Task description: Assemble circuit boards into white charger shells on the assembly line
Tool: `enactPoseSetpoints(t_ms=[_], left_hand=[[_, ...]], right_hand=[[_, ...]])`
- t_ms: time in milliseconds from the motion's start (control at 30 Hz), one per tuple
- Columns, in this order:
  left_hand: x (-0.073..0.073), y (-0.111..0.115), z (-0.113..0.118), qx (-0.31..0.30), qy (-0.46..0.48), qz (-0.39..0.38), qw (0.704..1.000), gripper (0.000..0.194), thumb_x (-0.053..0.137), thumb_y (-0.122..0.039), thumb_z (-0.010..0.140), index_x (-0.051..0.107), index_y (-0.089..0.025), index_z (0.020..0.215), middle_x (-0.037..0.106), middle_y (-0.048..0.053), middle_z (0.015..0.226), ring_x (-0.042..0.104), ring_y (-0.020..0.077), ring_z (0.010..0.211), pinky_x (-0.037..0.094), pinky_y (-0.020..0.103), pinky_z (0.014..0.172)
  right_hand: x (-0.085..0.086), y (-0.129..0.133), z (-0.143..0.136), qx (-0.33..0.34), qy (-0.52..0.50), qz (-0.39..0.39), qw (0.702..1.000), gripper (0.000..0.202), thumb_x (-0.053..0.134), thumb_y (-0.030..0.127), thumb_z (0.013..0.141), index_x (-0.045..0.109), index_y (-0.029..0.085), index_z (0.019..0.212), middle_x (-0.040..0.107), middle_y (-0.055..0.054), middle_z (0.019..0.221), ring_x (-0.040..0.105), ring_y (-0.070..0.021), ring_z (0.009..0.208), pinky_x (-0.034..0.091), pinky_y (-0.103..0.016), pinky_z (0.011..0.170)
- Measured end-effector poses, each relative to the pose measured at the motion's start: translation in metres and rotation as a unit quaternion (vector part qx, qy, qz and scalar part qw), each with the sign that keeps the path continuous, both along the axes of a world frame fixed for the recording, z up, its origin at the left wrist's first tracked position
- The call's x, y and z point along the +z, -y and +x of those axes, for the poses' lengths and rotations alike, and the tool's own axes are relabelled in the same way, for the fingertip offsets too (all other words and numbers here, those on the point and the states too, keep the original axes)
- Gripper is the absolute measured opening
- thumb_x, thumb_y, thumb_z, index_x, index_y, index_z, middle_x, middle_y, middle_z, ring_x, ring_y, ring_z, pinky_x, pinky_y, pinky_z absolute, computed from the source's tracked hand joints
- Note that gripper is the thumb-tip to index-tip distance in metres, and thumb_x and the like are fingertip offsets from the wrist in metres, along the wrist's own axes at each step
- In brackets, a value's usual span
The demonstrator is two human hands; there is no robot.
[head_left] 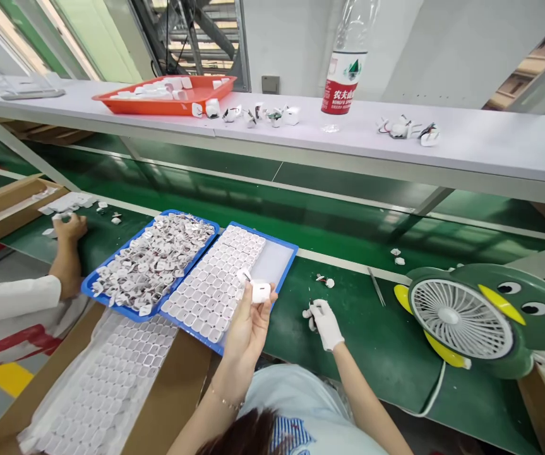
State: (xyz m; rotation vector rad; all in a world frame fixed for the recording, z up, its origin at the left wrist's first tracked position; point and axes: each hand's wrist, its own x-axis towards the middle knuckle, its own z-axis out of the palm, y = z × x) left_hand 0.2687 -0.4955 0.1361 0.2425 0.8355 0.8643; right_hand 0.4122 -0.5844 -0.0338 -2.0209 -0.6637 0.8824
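Bare and raised over the right edge of the part-filled blue tray, my left hand (248,322) holds a white square case (261,292) between its fingers. A small white piece with a dark part (244,275) is at its fingertips too. My right hand (325,323), in a white glove, is closed low over the green mat (362,354); a thin dark object (312,316) shows at its fingers, too small to name. Just beyond that hand lies a small white part with wires (325,280). Rows of white cases (210,284) fill most of the blue tray (295,253).
Another blue tray (87,281) is heaped with small wired parts. A co-worker's hand (70,227) is at the left. Tweezers (376,286) and a green fan (461,316) are at the right. A shelf (291,142) bears a red tray (158,109) and a bottle (343,82).
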Motion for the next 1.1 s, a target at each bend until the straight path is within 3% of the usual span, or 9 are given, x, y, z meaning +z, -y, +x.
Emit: enactPoseSetpoints(t_ms=[100, 200, 233, 300, 400, 533, 667, 1100], left_hand=[[0.005, 0.005, 0.004, -0.030, -0.015, -0.016, 0.999, 0.021, 0.037, -0.015, 0.101, 0.055, -0.008, 0.110, 0.074, 0.011, 0.078, 0.072, 0.0122, 0.056, 0.058, 0.012, 0.049], [0.012, 0.009, 0.012, -0.064, -0.018, -0.022, 0.998, 0.022, 0.037, -0.017, 0.101, 0.056, -0.008, 0.106, 0.074, 0.010, 0.074, 0.070, 0.0109, 0.053, 0.056, 0.010, 0.046], [0.014, 0.011, 0.014, -0.077, -0.015, -0.017, 0.997, 0.021, 0.039, -0.017, 0.101, 0.057, -0.008, 0.104, 0.074, 0.010, 0.075, 0.070, 0.0105, 0.053, 0.056, 0.011, 0.046], [0.017, 0.015, 0.020, -0.108, -0.003, 0.004, 0.994, 0.017, 0.047, -0.019, 0.098, 0.060, -0.009, 0.099, 0.074, 0.009, 0.075, 0.070, 0.0103, 0.054, 0.056, 0.011, 0.047], [0.016, 0.022, 0.026, -0.156, 0.023, 0.053, 0.986, 0.018, 0.066, -0.027, 0.088, 0.065, -0.010, 0.095, 0.075, 0.008, 0.077, 0.069, 0.0110, 0.057, 0.055, 0.013, 0.049], [0.013, 0.025, 0.031, -0.183, 0.020, 0.096, 0.978, 0.035, 0.081, -0.039, 0.072, 0.068, -0.011, 0.089, 0.075, 0.007, 0.078, 0.066, 0.0102, 0.055, 0.054, 0.015, 0.049], [0.012, 0.024, 0.032, -0.178, 0.007, 0.113, 0.977, 0.035, 0.081, -0.039, 0.071, 0.067, -0.014, 0.091, 0.075, 0.005, 0.079, 0.066, 0.0106, 0.057, 0.054, 0.017, 0.052], [0.010, 0.025, 0.030, -0.179, 0.004, 0.114, 0.977, 0.036, 0.081, -0.035, 0.073, 0.062, -0.016, 0.097, 0.074, 0.005, 0.083, 0.067, 0.0128, 0.060, 0.054, 0.020, 0.053]], right_hand=[[0.050, 0.020, 0.000, -0.013, 0.004, 0.100, 0.995, 0.042, 0.026, 0.037, 0.101, 0.047, 0.016, 0.131, 0.056, 0.003, 0.070, 0.050, -0.0110, 0.052, 0.044, -0.025, 0.050], [0.107, 0.045, -0.001, 0.008, 0.047, 0.191, 0.980, 0.041, 0.033, 0.039, 0.100, 0.050, 0.025, 0.134, 0.059, 0.002, 0.074, 0.059, -0.0135, 0.070, 0.050, -0.028, 0.070], [0.125, 0.052, -0.002, 0.054, 0.132, 0.221, 0.965, 0.040, 0.036, 0.035, 0.099, 0.051, 0.025, 0.135, 0.061, 0.000, 0.078, 0.060, -0.0135, 0.072, 0.050, -0.028, 0.073], [0.152, 0.063, -0.005, 0.118, 0.327, 0.231, 0.909, 0.036, 0.041, 0.030, 0.098, 0.056, 0.028, 0.131, 0.060, 0.001, 0.077, 0.059, -0.0119, 0.064, 0.045, -0.024, 0.059], [0.176, 0.069, -0.009, 0.139, 0.524, 0.197, 0.817, 0.035, 0.039, 0.027, 0.099, 0.060, 0.023, 0.126, 0.054, 0.003, 0.066, 0.051, -0.0111, 0.048, 0.032, -0.027, 0.045], [0.186, 0.072, -0.013, 0.111, 0.585, 0.175, 0.784, 0.034, 0.036, 0.026, 0.100, 0.062, 0.019, 0.121, 0.051, 0.004, 0.058, 0.049, -0.0117, 0.043, 0.028, -0.030, 0.046], [0.191, 0.072, -0.014, 0.094, 0.613, 0.149, 0.770, 0.035, 0.034, 0.026, 0.100, 0.066, 0.022, 0.113, 0.051, 0.005, 0.055, 0.048, -0.0128, 0.042, 0.023, -0.032, 0.047], [0.186, 0.067, -0.016, 0.100, 0.602, 0.097, 0.786, 0.040, 0.030, 0.030, 0.101, 0.067, 0.025, 0.113, 0.051, 0.003, 0.054, 0.046, -0.0129, 0.042, 0.021, -0.032, 0.046]])
